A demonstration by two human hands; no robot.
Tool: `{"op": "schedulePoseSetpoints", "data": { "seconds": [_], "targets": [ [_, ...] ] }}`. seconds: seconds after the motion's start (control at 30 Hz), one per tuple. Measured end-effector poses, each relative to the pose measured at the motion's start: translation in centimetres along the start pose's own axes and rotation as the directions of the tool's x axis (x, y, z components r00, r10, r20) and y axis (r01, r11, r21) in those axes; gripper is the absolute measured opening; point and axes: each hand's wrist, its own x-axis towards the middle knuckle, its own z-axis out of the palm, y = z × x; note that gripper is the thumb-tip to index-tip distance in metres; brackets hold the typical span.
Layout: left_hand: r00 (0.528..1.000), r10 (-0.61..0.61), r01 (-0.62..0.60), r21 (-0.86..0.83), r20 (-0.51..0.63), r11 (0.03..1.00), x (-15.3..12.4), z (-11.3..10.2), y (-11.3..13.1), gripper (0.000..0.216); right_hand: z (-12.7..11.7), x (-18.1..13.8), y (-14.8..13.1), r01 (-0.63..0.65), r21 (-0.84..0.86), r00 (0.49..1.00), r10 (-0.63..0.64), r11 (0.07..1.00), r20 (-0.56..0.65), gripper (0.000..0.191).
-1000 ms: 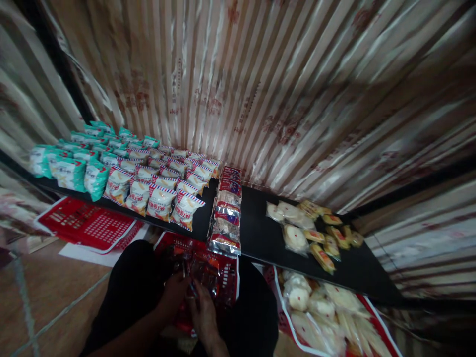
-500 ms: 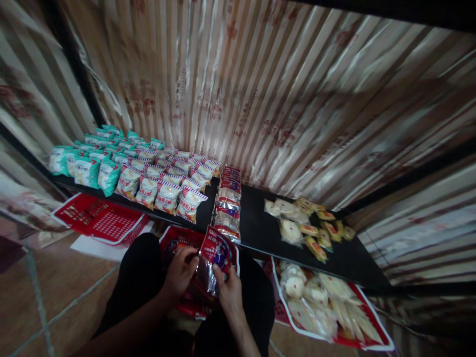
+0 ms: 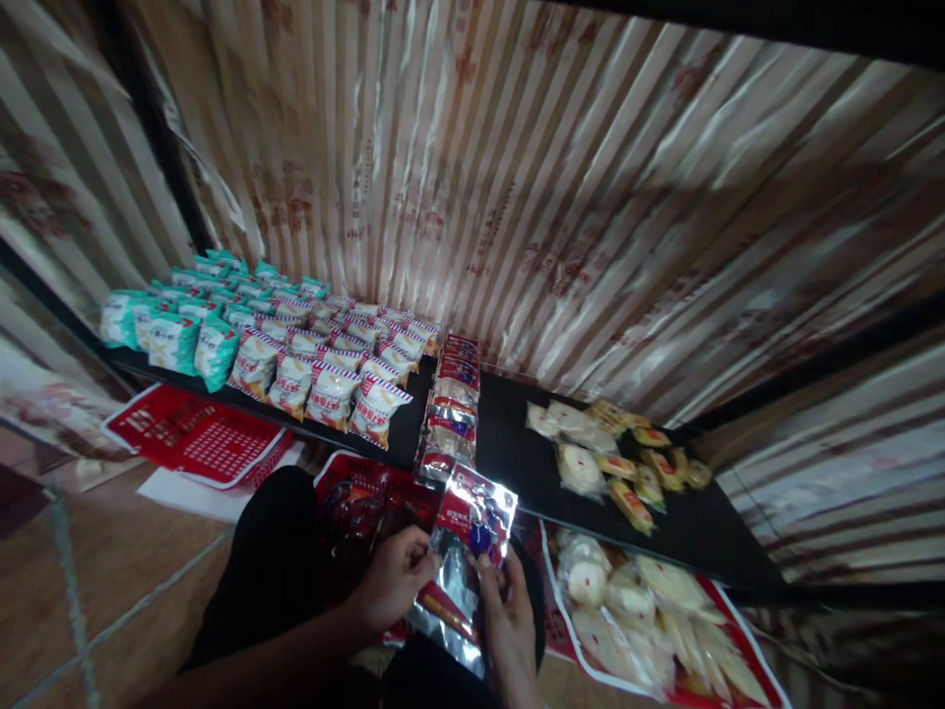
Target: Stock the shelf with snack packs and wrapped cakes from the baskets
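Both my hands grip shiny snack packets (image 3: 467, 537) with red, blue and silver print, held over my lap. My left hand (image 3: 394, 579) pinches the left edge of the packets. My right hand (image 3: 508, 615) holds their lower right side, fingers closed. Under the hands a red basket (image 3: 352, 497) holds more dark red packets. Just beyond, a row of the same packets (image 3: 452, 409) lies front to back on the black shelf (image 3: 517, 463).
Rows of white-and-red (image 3: 332, 364) and teal snack bags (image 3: 184, 320) fill the shelf's left. Small yellow and pale pastries (image 3: 612, 453) lie on its right. A red tray of pale pastries (image 3: 650, 611) sits on the floor at right, an upturned red basket (image 3: 196, 438) at left. Striped curtain behind.
My hands came up out of the red basket with the shiny packets and moved right, lifting them toward the shelf's front edge.
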Motion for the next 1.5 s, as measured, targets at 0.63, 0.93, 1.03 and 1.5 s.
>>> {"op": "schedulePoseSetpoints", "data": {
  "seconds": [0.63, 0.93, 1.03, 1.5],
  "targets": [
    [0.971, -0.190, 0.141, -0.296, -0.146, 0.945, 3.3, 0.5, 6.8, 0.039, 2.4, 4.2, -7.8, -0.192, 0.265, 0.954, 0.116, 0.945, 0.278, 0.068],
    [0.949, -0.224, 0.129, -0.372, -0.223, 0.919, 5.8, 0.3, 7.8, 0.027, 4.3, 7.7, -8.2, -0.205, 0.281, 0.939, 0.107, 0.938, 0.327, 0.050],
    [0.944, -0.246, 0.146, -0.390, -0.220, 0.909, 6.5, 0.2, 8.2, 0.021, 4.7, 8.8, -8.1, -0.201, 0.286, 0.938, 0.100, 0.937, 0.331, 0.046],
    [0.948, -0.191, 0.093, -0.356, -0.253, 0.930, 8.9, 0.0, 7.2, 0.028, 5.7, 11.9, -8.0, -0.143, 0.188, 0.955, 0.085, 0.972, 0.286, 0.066]
  ]
}}
